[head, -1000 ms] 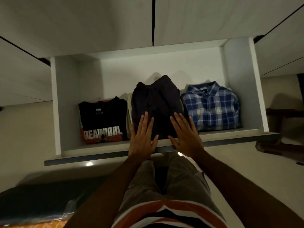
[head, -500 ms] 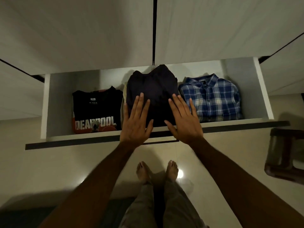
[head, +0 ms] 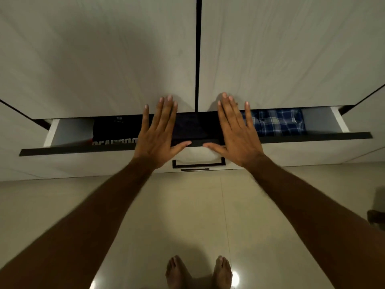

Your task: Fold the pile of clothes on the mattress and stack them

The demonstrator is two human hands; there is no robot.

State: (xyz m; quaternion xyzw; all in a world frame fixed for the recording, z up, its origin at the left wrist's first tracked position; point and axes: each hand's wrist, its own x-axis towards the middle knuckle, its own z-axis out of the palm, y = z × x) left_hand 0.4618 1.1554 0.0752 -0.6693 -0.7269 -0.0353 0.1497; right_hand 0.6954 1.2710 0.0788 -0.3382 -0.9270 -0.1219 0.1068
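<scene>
Lying between both flat hands (head: 158,136) (head: 237,134): dark folded garment (head: 193,128).

A blue-and-white plaid shirt (head: 277,122) is showing beside a black printed tee (head: 114,130); white drawer (head: 318,122), beige floor (head: 187,205).

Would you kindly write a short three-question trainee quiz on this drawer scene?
1. True or false: the drawer is fully shut.
2. Which garment lies at the right end of the drawer? A) black printed T-shirt B) blue plaid shirt C) dark garment
3. How are the left hand and right hand held?

Key:
1. False; a gap shows the clothes inside.
2. B
3. Both are flat, fingers spread, over the drawer's front edge, either side of the dark garment.
</scene>
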